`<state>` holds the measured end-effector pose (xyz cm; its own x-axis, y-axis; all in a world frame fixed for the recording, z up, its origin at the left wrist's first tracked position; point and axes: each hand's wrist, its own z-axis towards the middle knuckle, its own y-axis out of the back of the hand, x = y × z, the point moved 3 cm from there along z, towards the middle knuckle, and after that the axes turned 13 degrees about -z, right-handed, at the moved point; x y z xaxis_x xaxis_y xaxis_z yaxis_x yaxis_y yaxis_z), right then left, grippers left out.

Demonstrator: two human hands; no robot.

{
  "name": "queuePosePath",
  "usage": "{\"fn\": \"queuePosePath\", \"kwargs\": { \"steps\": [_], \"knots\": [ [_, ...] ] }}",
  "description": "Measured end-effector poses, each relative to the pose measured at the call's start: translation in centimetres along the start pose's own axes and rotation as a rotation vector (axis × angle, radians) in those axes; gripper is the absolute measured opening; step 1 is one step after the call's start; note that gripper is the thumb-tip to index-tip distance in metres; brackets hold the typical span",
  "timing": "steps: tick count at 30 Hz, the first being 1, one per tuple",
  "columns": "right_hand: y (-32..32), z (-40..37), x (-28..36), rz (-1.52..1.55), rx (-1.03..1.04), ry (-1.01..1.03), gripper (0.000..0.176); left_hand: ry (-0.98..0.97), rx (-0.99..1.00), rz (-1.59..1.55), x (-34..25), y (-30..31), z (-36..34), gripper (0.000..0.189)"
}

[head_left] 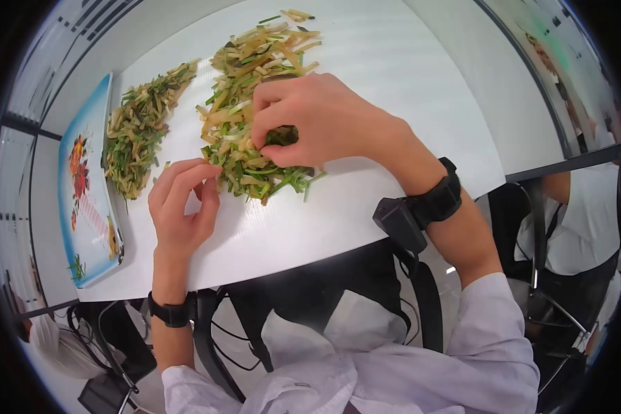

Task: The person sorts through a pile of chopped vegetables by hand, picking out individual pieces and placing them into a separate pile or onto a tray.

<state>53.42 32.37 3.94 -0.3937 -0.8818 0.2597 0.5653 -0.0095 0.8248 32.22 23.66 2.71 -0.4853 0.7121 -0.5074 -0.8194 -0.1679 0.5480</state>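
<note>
A large pile of chopped vegetable pieces (234, 124), green and pale yellow strips, is spread on the white table. My right hand (317, 117) is over its right side, thumb and fingers curled together in a pinch at the pieces. Whatever sits between those fingertips is too small to make out. At the pile's near left edge is my left hand (186, 200), its fingers bent toward the thumb, with the fingertips touching the outer pieces. What it pinches, if anything, cannot be made out. Black straps with devices circle both wrists.
Left of the large pile lies a second heap of similar pieces (134, 134). Beside it stands a blue-rimmed floral tray (93, 228) with a small green bunch (77, 267) and some yellowish strips (112, 238). The table's curved edge (310, 259) is nearest my body.
</note>
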Motion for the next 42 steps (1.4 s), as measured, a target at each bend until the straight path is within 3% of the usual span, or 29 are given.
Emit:
{"fn": "queuePosePath", "kwargs": {
  "steps": [3,12,18,20,28,34,42],
  "knots": [
    [-0.1,0.1,0.2,0.039,-0.036,0.021,0.009,-0.005,-0.05,-0.014,-0.1,0.0,0.0,0.027],
    [0.2,0.0,1.0,-0.006,0.001,-0.001,0.01,0.01,0.058,-0.014,-0.9,-0.1,-0.3,0.027],
    [0.1,0.1,1.5,0.085,-0.112,0.031,0.012,-0.046,0.025,0.009,-0.7,-0.4,-0.2,0.032],
    [0.4,0.3,1.6,0.254,-0.081,-0.058,0.013,-0.054,0.032,0.013,-0.9,-0.4,-0.2,0.032],
    [0.0,0.3,2.2,0.44,0.055,-0.155,0.008,0.047,-0.001,-0.077,-0.4,-0.4,-0.9,0.04],
    [-0.5,0.4,2.8,0.483,0.124,-0.194,0.01,0.001,0.078,-0.062,-0.9,-0.1,-0.4,0.03],
    [-0.8,0.4,3.7,0.507,0.191,-0.186,0.014,0.026,-0.036,-0.078,-0.5,-0.4,-0.7,0.024]
  ]
}}
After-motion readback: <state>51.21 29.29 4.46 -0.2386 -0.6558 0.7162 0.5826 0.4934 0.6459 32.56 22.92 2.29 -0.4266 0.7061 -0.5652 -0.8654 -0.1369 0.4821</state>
